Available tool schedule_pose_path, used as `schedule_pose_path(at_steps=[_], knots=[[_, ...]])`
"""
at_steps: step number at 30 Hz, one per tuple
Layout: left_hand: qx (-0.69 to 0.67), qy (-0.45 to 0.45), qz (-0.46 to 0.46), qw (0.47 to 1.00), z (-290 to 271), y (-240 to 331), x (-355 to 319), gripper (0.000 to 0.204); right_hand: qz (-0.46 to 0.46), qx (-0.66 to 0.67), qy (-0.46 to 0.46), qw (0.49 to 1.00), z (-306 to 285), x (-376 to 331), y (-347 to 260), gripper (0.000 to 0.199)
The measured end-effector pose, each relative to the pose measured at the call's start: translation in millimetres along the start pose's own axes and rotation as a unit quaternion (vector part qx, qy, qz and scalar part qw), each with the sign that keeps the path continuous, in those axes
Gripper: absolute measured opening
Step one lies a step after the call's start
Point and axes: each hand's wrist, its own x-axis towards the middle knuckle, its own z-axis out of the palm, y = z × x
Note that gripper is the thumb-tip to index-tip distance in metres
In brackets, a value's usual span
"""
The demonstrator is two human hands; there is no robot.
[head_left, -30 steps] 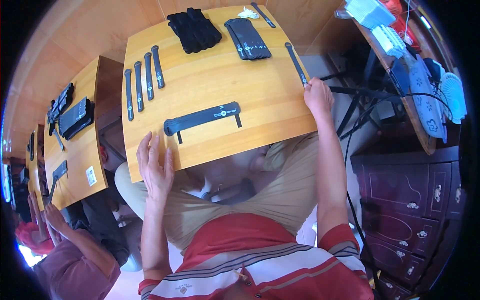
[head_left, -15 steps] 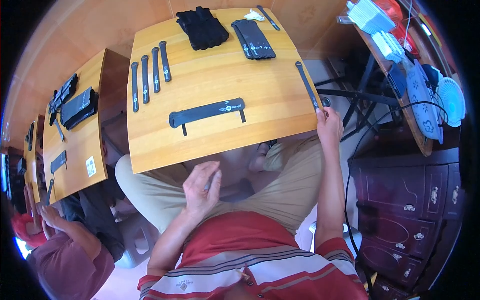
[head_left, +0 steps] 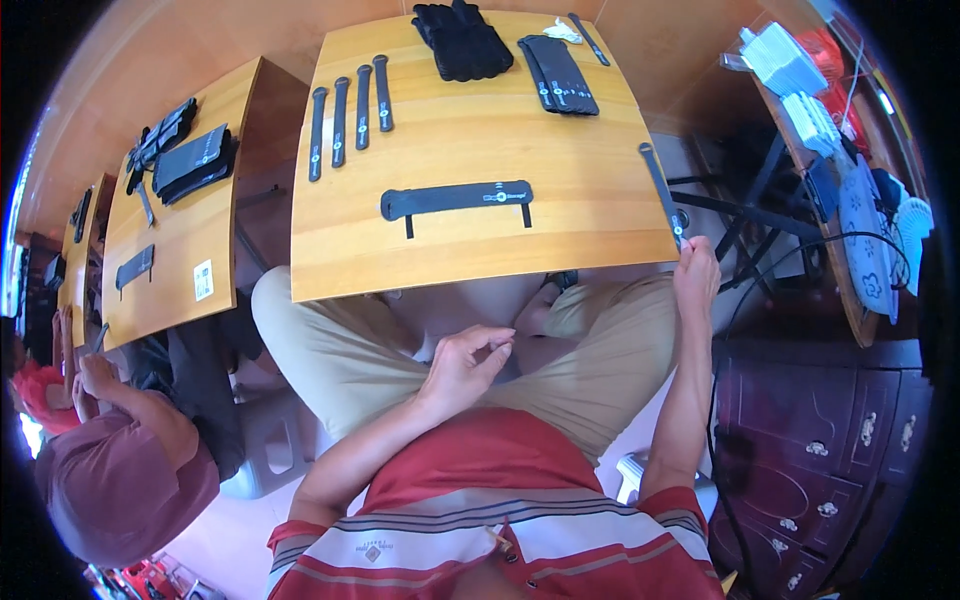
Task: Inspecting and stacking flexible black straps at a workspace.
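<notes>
At the table's right edge, my right hand (head_left: pixel 697 272) pinches the near end of a dark strap (head_left: pixel 660 190), which lies slanted along the edge with its round end farther away. My left hand (head_left: pixel 468 366) hovers over my lap, thumb and fingers curled together; whatever is between them, if anything, cannot be made out. A wide black strap band (head_left: pixel 455 200) lies crosswise on the table, with two short dark strips (head_left: pixel 409 227) sticking out below it. Several dark straps (head_left: pixel 340 122) lie in a row at the far left.
Black gloves (head_left: pixel 462 42) and a stack of dark bands (head_left: pixel 557 76) lie at the back of the wooden table (head_left: pixel 450 250). White crumpled material (head_left: pixel 562 32) sits behind. At right stands a cluttered side table (head_left: pixel 850 300); at left, a co-worker (head_left: pixel 130 470) sits by another table (head_left: pixel 215 225).
The view has shifted, so the table sits farther right. My left hand has moved up and rightward, its fingers drawn closer together. My right hand stays at the strap's near end.
</notes>
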Motion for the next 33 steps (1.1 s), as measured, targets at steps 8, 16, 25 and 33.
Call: schedule_pose_path(at_steps=[8,16,25,33], knots=[[-0.112,-0.13,-0.097,0.98,4.4,24.8,4.8,0.049,-0.013,0.274,0.084,0.958,-52.4,-65.5,-77.5,0.009],[-0.381,-0.107,-0.079,0.915,-7.6,48.7,18.9,0.025,-0.317,0.436,-0.116,0.834,-88.4,-111.6,-164.5,0.02],[-0.078,0.006,0.05,0.996,-44.9,56.3,19.9,0.048,-0.396,0.414,-0.197,0.796,-83.3,-90.4,-178.8,0.023],[0.047,-0.086,0.063,0.993,-59.8,46.9,7.7,0.014,-0.347,0.437,-0.165,0.813,-80.8,-76.4,-184.6,0.025]])
